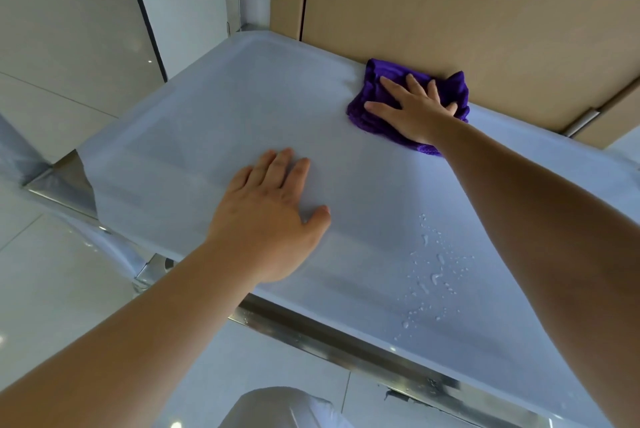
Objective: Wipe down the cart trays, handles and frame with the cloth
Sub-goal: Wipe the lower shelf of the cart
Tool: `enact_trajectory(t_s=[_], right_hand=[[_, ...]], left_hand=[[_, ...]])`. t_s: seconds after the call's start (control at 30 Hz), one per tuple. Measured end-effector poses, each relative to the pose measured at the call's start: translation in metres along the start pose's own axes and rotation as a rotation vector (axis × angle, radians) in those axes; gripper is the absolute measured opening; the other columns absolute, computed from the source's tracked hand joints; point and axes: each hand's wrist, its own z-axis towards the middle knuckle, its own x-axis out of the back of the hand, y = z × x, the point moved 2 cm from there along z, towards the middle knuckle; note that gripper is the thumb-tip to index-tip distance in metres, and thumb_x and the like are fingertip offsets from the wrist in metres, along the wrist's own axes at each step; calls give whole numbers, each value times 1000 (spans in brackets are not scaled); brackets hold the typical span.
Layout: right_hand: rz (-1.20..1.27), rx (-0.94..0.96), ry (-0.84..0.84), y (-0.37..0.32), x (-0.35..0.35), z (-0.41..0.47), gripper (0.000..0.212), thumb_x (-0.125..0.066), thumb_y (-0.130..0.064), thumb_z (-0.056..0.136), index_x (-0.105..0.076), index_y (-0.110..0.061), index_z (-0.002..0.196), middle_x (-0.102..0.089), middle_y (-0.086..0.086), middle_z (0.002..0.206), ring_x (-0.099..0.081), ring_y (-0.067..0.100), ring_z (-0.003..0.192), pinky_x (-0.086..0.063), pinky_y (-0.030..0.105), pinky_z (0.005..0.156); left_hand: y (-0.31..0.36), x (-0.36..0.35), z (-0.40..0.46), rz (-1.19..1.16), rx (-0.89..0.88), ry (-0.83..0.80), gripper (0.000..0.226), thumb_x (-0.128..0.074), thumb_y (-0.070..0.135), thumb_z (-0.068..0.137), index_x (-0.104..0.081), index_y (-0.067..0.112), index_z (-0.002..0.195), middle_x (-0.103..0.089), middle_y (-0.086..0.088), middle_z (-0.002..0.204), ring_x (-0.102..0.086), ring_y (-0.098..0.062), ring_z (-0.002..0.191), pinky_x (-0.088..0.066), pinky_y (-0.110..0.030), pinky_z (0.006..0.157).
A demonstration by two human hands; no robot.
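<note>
The cart's top tray [194,122] is a wide pale grey-blue plastic tray with a raised rim, set in a shiny metal frame [332,341]. A purple cloth [370,108] lies bunched at the tray's far edge. My right hand [412,108] presses flat on the cloth with fingers spread and straight. My left hand [273,209] rests palm down on the bare middle of the tray, fingers straight. Water droplets [433,271] dot the tray near its front right.
A tan wooden door or cabinet front [467,11] stands right behind the tray's far edge, touching the cloth's back. Glossy white floor tiles [52,271] spread to the left and below. A metal corner post [59,178] shows at the tray's left end.
</note>
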Motion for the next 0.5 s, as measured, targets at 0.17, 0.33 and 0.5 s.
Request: enact_trajectory(t_s=[0.17, 0.33, 0.5], right_hand=[[22, -92, 3, -1, -3, -9, 79, -19, -85, 76, -5, -50, 145, 5, -4, 159, 10, 34, 144, 3, 69, 106], [61, -168, -4, -3, -5, -31, 81, -18, -86, 75, -4, -49, 145, 6, -3, 159, 12, 36, 143, 5, 70, 106], [60, -172, -22, -7, -9, -66, 80, -17, -85, 77, -3, -48, 146, 7, -2, 159, 12, 36, 143, 5, 69, 105]], left_hand=[[-1, -1, 2, 5, 1, -7, 68, -20, 54, 92, 2, 25, 149, 8, 3, 158, 9, -12, 143, 3, -29, 114], [-1, 0, 4, 13, 0, -10, 67, -21, 53, 93, 0, 24, 149, 6, 2, 158, 7, -14, 144, 2, -30, 114], [1, 1, 4, -4, -2, -26, 65, -23, 51, 95, -3, 22, 150, 4, -1, 158, 5, -16, 144, 0, -33, 114]])
